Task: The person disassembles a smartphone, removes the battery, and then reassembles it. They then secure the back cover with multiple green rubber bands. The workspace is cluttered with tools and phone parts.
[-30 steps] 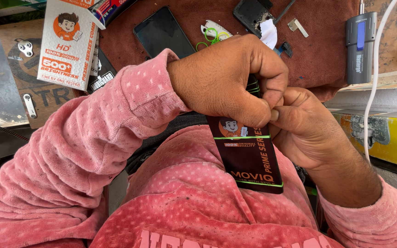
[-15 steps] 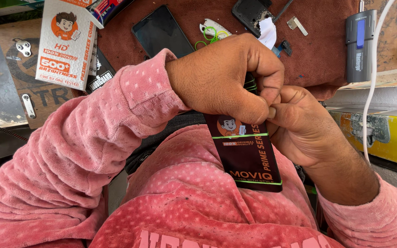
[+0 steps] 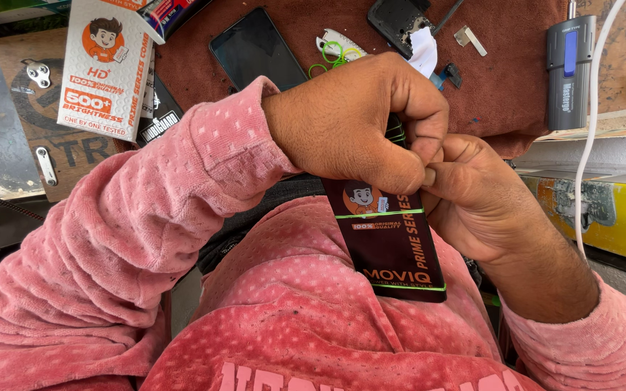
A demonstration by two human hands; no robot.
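Observation:
A dark maroon flat packet (image 3: pixel 394 242) with green stripes and a cartoon figure hangs upright in front of my chest. My left hand (image 3: pixel 360 123), in a pink sleeve, closes over the packet's top end. My right hand (image 3: pixel 476 199) presses against it from the right, its thumb and fingers pinched at the same top edge. The top of the packet is hidden under both hands.
On the brown bench mat (image 3: pixel 516 87) lie a black phone (image 3: pixel 256 48), an opened phone part (image 3: pixel 398 20), a white-green tool (image 3: pixel 338 47) and a grey-blue device (image 3: pixel 569 71). A white box (image 3: pixel 106 69) stands at the left. A white cable (image 3: pixel 592 123) hangs at the right.
Both hands keep their grip on the packet's top; fingers shift only slightly.

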